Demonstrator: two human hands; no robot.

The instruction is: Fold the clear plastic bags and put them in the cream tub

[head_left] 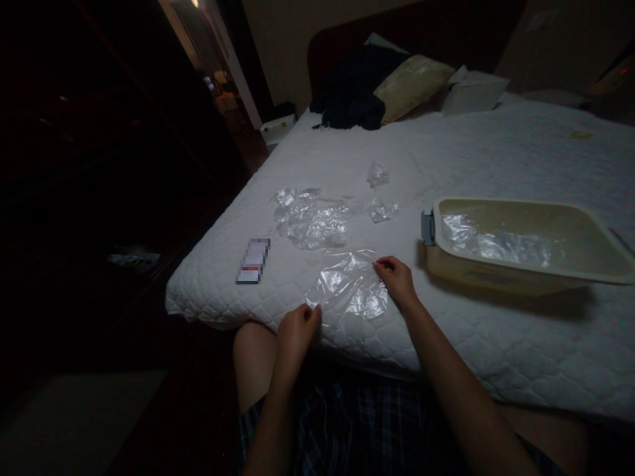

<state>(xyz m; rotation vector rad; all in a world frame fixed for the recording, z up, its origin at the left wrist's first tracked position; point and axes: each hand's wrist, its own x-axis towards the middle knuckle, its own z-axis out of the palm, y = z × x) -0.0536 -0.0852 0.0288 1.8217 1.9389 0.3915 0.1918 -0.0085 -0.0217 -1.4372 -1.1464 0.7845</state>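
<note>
Sheet of clear, crinkled plastic (354,284), spread between our grips on the white quilted bed (342,152): our left grip (296,327) pinches its near-left edge, our right grip (397,281) its far-right edge. Beyond both lie crumpled clear plastic pieces (315,221); right of our right grip stands a cream rectangular plastic bin (496,274).

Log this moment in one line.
left hand: pinching clear plastic, left side | right hand: pinching clear plastic, right side | bin: on bed, right of hands
</note>
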